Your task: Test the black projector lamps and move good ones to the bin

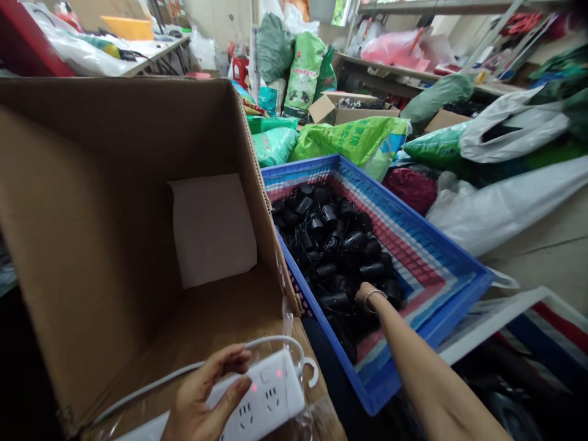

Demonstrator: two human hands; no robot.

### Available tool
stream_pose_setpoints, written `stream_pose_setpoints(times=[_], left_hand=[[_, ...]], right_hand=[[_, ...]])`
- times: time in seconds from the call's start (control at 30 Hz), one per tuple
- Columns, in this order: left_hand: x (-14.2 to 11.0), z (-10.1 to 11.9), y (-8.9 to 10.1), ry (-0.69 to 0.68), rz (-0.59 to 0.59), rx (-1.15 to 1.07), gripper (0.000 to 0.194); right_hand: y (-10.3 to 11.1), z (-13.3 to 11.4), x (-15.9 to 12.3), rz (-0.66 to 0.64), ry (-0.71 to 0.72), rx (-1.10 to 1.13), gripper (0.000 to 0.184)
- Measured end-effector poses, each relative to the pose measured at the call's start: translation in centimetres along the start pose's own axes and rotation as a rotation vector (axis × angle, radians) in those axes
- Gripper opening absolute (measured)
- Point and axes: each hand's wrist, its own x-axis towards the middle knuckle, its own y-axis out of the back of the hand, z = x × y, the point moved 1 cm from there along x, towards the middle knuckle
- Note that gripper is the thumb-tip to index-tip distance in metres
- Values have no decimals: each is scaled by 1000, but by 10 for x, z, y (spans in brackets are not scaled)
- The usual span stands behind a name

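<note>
My left hand (204, 395) grips a white power strip (261, 401) with lit red indicator lights and a white cable, held over the front edge of a large open cardboard box (92, 202). My right arm reaches into a blue plastic crate (452, 294) holding a pile of several black adapters (337, 245). My right hand (365, 291) is buried among the adapters; only the wrist with a thin bracelet shows, and the fingers are hidden.
A white sheet (211, 226) lies inside the cardboard box. Green sacks (349, 138), white plastic bags (505, 208) and smaller cartons (349, 107) crowd the floor behind the crate. Shelves (413, 73) and a table (151, 52) stand at the back.
</note>
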Motion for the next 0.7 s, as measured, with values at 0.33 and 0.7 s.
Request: stream_pose_setpoints(times=[0.33,0.7], left_hand=[[1,27,-31,177,-178,-365,40],[14,66,-45,206,-563,-1021,96]], right_hand=[[130,15,-130,124,340,521,33],[141,-7,-284,222,745,1065,25]])
